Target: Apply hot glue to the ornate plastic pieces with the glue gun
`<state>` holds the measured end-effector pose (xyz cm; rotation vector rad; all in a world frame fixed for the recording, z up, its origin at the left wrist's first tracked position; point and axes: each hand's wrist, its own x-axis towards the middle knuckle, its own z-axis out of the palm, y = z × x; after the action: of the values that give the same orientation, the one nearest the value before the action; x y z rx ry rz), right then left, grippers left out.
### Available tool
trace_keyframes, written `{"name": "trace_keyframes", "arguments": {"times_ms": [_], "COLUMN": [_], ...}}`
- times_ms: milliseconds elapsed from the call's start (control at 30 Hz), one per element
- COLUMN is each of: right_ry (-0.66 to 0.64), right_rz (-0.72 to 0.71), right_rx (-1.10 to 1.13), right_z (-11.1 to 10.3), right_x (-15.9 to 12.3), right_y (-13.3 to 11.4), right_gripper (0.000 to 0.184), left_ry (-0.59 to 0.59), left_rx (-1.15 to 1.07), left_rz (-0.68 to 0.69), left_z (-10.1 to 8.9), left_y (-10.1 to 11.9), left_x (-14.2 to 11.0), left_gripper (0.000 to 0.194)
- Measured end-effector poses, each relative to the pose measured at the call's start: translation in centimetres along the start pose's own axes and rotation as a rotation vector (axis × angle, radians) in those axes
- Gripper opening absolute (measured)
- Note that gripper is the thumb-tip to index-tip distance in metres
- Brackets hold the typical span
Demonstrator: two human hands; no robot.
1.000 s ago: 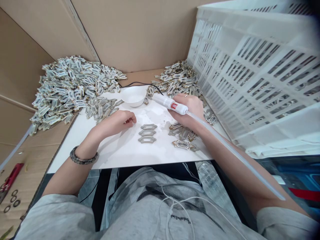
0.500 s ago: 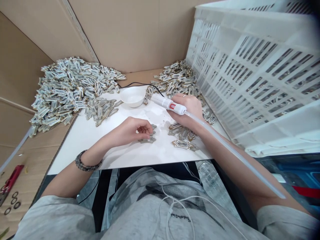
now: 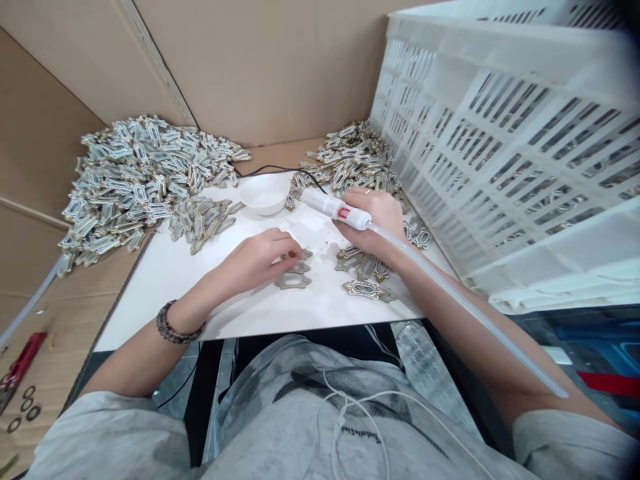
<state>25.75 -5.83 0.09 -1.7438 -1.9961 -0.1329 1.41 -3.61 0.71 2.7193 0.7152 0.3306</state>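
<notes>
My right hand (image 3: 383, 217), a ring on one finger, is closed round a white glue gun (image 3: 336, 208) with a red mark. A long translucent glue stick (image 3: 460, 300) runs from its back end along my forearm. The gun's nozzle is hidden behind my hand. On the white board, my left hand (image 3: 267, 259) pinches at the end of a grey metal frame (image 3: 306, 254), fingertips together. Nearer me in the same short column lies another flat metal frame (image 3: 293, 281) with an open middle. Under my right wrist are several ornate silver-and-gold pieces (image 3: 364, 288), some overlapping.
A large heap of metal pieces (image 3: 135, 167) fills the back left, with a smaller pile (image 3: 350, 157) at the back right. A white bowl (image 3: 265, 193) and a black cable (image 3: 280, 167) lie between. White slatted crates (image 3: 480, 153) stand right; a red-handled tool (image 3: 25, 360) lies left.
My left hand has closed its fingertips and shifted slightly up, uncovering more of the frames beneath. My right hand and the glue gun have hardly moved.
</notes>
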Motion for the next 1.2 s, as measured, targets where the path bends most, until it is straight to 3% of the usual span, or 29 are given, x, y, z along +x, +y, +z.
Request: {"name": "trace_keyframes", "arguments": {"times_ms": [200,433,867,1067,1200], "right_ry": [0.008,0.009,0.011,0.028,0.024], "right_rz": [-0.014,-0.007,0.006,-0.036,-0.057], "right_rx": [0.011,-0.009,-0.006,0.005,0.003], "right_z": [-0.1,0.0,0.0,0.2,0.1], "right_x": [0.0,-0.1,0.0,-0.1,-0.1], "right_y": [-0.1,-0.1,0.0,0.3,0.2], "right_gripper": [0.017,0.019,0.016,0.016,0.017], "left_ry": [0.001,-0.012,0.012,0.176,0.355], "left_rx": [0.188,0.093,-0.010,-0.157,-0.535], "left_rz": [-0.028,-0.119,-0.217,-0.362,-0.486], "left_z": [0.6,1.8,1.9,1.6,1.3], "left_y": [-1.3,-2.5,-2.2,-1.5,-1.1], "left_x": [0.3,0.4,0.4,0.6,1.0], "left_gripper": [0.031,0.033,0.022,0.011,0.022]}}
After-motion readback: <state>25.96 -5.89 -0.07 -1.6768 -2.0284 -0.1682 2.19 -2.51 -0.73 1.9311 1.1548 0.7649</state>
